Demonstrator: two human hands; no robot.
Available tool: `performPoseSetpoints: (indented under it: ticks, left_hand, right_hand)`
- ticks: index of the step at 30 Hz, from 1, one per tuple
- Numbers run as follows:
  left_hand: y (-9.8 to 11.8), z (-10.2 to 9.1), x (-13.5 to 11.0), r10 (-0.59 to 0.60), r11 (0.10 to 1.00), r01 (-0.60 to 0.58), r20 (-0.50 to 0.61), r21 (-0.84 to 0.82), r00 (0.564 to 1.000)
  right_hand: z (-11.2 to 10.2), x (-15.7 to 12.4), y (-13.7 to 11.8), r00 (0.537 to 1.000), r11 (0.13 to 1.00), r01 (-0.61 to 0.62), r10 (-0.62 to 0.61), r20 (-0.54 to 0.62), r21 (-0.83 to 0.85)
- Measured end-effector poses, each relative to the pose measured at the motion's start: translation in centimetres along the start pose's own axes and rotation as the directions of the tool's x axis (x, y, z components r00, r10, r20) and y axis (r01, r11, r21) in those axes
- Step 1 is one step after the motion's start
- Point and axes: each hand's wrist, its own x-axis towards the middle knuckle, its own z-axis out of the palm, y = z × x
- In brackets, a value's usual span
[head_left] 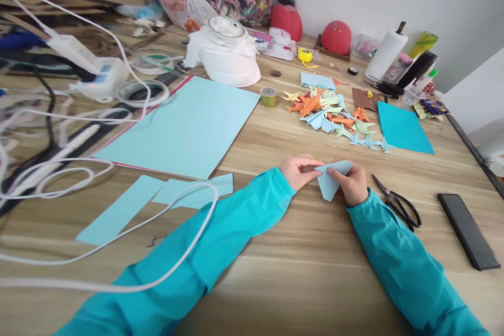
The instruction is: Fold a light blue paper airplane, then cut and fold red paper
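Both hands meet over the wooden table (299,268) on a small folded piece of light blue paper (329,182). My left hand (298,170) pinches its upper left corner with closed fingers. My right hand (353,185) grips the right side of the same piece, fingers curled. The paper is folded to a point that hangs toward me between the two hands. Both arms wear teal sleeves.
Black scissors (398,205) and a dark phone (468,230) lie right of my right hand. A pile of folded paper figures (334,115) and a teal sheet (403,127) sit behind. A large light blue sheet (185,126), blue strips (157,199) and white cables (71,178) fill the left.
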Motion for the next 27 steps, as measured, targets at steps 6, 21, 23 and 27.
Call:
performPoseSetpoints:
  ticks: [6,21,23,27]
  left_hand:
    - [-0.16,0.00,0.04,0.038,0.998,-0.038,0.010,-0.039,0.999]
    - [-0.21,0.15,-0.20,0.071,0.997,-0.071,-0.004,-0.019,0.997]
    - [-0.15,0.15,-0.23,0.108,0.994,-0.108,-0.004,0.002,0.994]
    - [-0.28,0.11,-0.22,0.205,0.977,-0.206,0.013,0.048,0.979]
  right_hand:
    - [-0.05,0.08,-0.12,1.000,0.999,0.012,-0.012,-0.016,-0.031]
    - [-0.12,0.18,-0.10,1.000,1.000,-0.007,0.007,0.004,0.019]
    - [-0.16,0.21,-0.24,1.000,1.000,-0.004,0.003,0.021,0.005]
    - [-0.16,0.21,-0.50,0.999,1.000,-0.015,0.016,0.036,-0.005]
